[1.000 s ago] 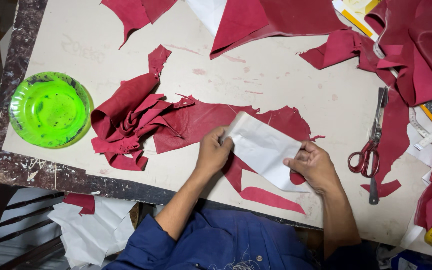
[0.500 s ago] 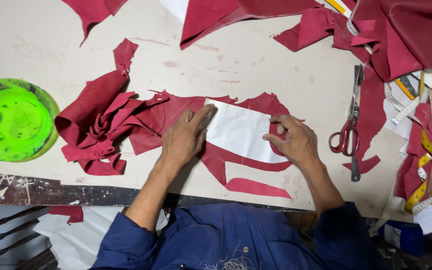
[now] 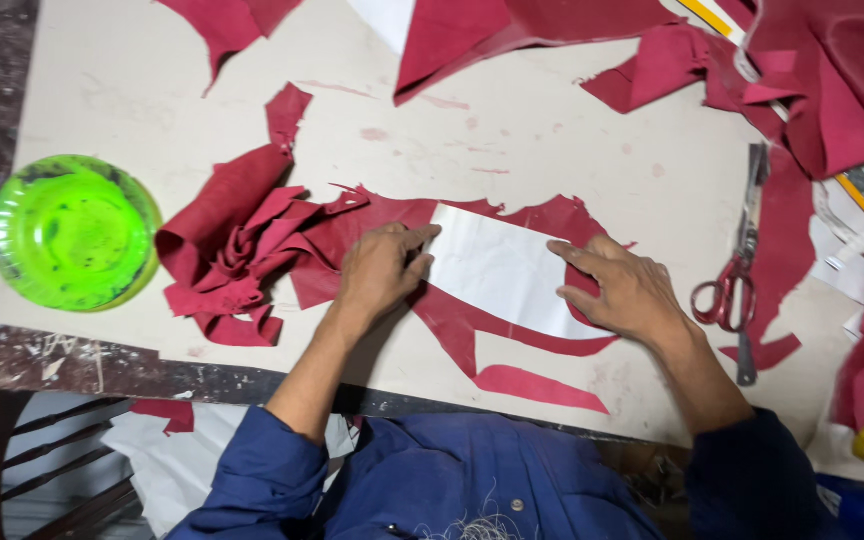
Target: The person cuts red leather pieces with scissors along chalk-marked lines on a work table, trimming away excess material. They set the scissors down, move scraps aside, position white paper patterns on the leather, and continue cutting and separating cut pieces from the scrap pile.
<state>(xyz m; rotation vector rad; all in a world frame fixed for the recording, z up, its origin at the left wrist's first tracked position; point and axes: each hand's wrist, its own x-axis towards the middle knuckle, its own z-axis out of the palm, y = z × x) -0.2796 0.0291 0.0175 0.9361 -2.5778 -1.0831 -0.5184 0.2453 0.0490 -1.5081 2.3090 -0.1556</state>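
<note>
Between the hands, a white paper (image 3: 507,270) is pressed flat on red cloth (image 3: 372,225) by the open left hand (image 3: 380,272) and open right hand (image 3: 624,290); nothing is gripped.

A paper (image 3: 507,272) lies on a cloth piece (image 3: 472,300) mid-table (image 3: 552,130); scraps (image 3: 227,250) and a bowl (image 3: 72,232) lie left, scissors (image 3: 737,270) right.

Left hand (image 3: 380,270) and right hand (image 3: 620,290) press flat on opposite ends of a white paper pattern (image 3: 502,270) lying over red fabric (image 3: 372,225). Scissors (image 3: 737,270) lie right; green bowl (image 3: 72,232) left.
</note>
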